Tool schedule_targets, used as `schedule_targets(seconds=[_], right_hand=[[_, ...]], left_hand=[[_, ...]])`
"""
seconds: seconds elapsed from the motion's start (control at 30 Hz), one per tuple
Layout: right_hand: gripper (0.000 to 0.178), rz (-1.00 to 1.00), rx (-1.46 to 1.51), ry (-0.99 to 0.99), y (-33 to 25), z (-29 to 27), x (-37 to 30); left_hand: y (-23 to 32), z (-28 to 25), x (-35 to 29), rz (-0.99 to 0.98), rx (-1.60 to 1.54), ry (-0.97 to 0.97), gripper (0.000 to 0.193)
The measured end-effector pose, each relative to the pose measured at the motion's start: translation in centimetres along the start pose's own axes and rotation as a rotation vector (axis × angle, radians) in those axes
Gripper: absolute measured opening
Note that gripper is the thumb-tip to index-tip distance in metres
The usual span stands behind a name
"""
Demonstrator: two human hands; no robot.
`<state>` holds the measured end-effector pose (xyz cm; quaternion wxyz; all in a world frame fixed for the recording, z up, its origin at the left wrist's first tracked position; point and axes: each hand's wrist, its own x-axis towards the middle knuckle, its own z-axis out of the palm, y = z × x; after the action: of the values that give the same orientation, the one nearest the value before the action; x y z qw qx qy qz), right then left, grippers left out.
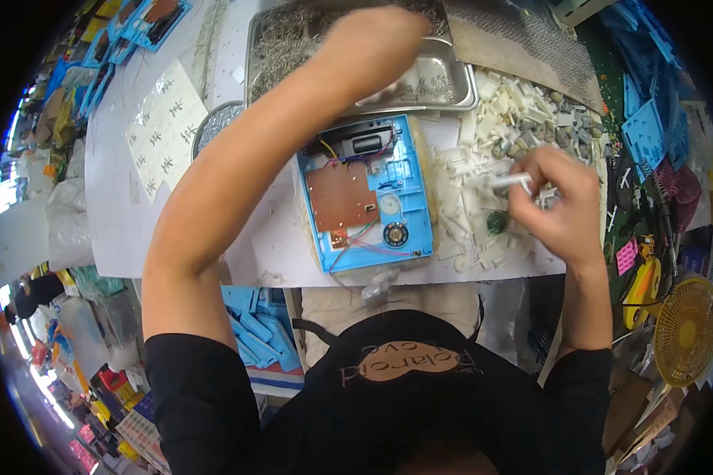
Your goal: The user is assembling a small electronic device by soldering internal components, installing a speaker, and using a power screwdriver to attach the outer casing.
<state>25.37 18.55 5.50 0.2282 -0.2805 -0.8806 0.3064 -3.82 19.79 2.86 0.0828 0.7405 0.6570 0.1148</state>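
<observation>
At twelve o'clock, left hand reaching into steel tray of small screws, finger state indeterminable through blur; right hand pinching white plastic part at three o'clock of open blue casing; advisable: single screw, casing undisturbed.

white table bearing blue casing, steel tray, white plastic parts.

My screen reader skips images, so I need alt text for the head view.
Seen from above, a person's left hand reaches into a metal tray of small parts while the right hand holds a small white piece over a pile of white plastic parts. An opened blue device lies between them.
</observation>
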Motion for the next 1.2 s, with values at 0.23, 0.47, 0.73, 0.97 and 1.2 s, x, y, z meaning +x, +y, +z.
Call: schedule_targets(seconds=[0.23, 0.47, 0.73, 0.97, 1.2], right_hand=[[0.029, 0.12, 0.548, 0.033, -3.2, 5.0, -5.4], [0.032, 0.023, 0.46, 0.01, -5.3, 7.5, -4.5], [0.036, 0.184, 0.484, -0.105, -6.0, 7.3, -4.8], [0.032, 0.386, 0.796, -0.058, -5.9, 6.2, -5.7], [0.034, 0.48, 0.765, -0.155, -2.9, 3.2, -7.1]], left_hand=[[8.4, -4.1, -20.7, -0.339, -1.177, 0.25, 0.019], [11.6, 2.8, -24.9, -0.613, -1.969, 0.388, 0.013], [12.8, 2.7, -24.3, -0.471, -1.363, 0.41, 0.016], [12.0, 3.7, -23.3, -0.208, -1.084, 0.4, 0.021], [8.9, 0.6, -17.4, -0.273, -0.998, 0.068, 0.014]])
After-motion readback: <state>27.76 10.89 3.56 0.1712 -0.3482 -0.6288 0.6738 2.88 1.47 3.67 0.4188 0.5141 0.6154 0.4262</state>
